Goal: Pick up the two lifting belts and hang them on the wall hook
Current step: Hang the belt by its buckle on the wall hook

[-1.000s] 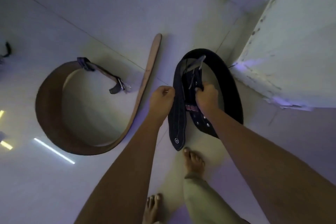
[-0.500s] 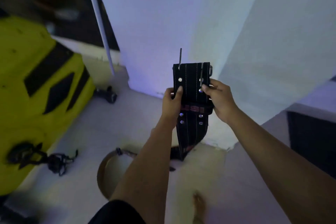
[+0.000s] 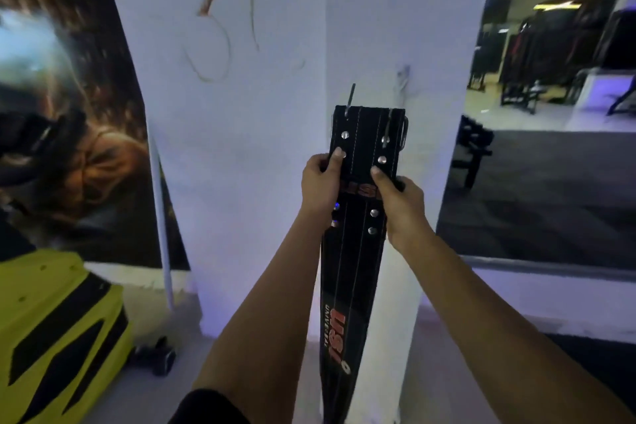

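I hold the black lifting belt upright in front of a white pillar, buckle end up, its metal prongs sticking above the top edge. My left hand grips its left edge with the thumb on the front. My right hand grips its right edge. The belt's long tail with red lettering hangs down between my forearms. A small metal hook sticks out of the pillar just above and right of the belt's top. The brown belt is out of view.
The white pillar fills the centre, with scribbles high up. A yellow and black machine stands at lower left, a dark poster behind it. A small dark object lies on the floor. Gym equipment shows at far right.
I lifted the black belt off the floor with both hands and raised it up in front of the pillar. My view rose from the floor to the wall; the brown belt dropped out of sight.
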Demonstrator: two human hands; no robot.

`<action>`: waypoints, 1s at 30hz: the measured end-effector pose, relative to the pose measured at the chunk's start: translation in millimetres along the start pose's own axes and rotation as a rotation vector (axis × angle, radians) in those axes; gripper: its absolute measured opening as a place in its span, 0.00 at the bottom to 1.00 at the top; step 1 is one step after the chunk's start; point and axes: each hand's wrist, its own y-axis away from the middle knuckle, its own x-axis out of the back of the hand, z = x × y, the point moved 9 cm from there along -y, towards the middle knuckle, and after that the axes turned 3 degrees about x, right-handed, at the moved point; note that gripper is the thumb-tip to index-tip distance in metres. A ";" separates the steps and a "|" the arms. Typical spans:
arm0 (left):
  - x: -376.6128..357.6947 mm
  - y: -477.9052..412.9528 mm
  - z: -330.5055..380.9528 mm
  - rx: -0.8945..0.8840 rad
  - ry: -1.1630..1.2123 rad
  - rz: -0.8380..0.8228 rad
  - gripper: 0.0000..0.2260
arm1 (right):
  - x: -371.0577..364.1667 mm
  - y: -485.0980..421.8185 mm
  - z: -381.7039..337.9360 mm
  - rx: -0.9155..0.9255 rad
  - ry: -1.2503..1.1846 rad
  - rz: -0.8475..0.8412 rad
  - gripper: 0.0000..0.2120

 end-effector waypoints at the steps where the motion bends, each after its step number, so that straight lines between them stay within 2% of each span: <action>1: -7.9 4.6 8.9 -0.007 0.028 -0.039 0.16 | 7.4 -4.7 -19.3 0.025 0.002 0.040 0.14; 4: -36.0 16.1 32.9 -0.028 0.044 -0.189 0.17 | 24.6 -17.1 -70.4 0.046 -0.035 0.073 0.17; 7: -56.2 10.9 72.1 -0.113 0.091 -0.145 0.20 | 27.3 -22.2 -109.1 0.078 -0.094 -0.053 0.23; 10: -75.3 1.3 107.0 -0.152 0.093 -0.127 0.22 | 29.1 -19.9 -127.9 0.094 -0.045 -0.121 0.18; 13: -92.7 4.0 113.6 -0.193 0.034 -0.256 0.19 | 38.8 -23.2 -145.9 0.059 -0.112 -0.025 0.08; 17: -109.8 21.8 85.9 -0.147 -0.011 -0.386 0.19 | 49.4 -27.2 -187.9 0.122 -0.117 0.090 0.09; 23: -124.1 15.3 136.1 -0.280 0.089 -0.387 0.13 | 53.0 -32.7 -237.7 0.246 -0.100 0.090 0.06; 26: -126.0 19.8 98.7 -0.209 0.023 -0.441 0.13 | 51.8 -30.0 -253.7 0.290 -0.126 0.082 0.06; 28: -129.2 25.4 63.2 -0.105 -0.042 -0.544 0.17 | 53.7 -29.0 -259.8 0.313 -0.130 0.079 0.07; 30: -131.6 23.4 55.6 -0.079 -0.034 -0.598 0.18 | 56.8 -29.4 -263.1 0.332 -0.142 0.082 0.07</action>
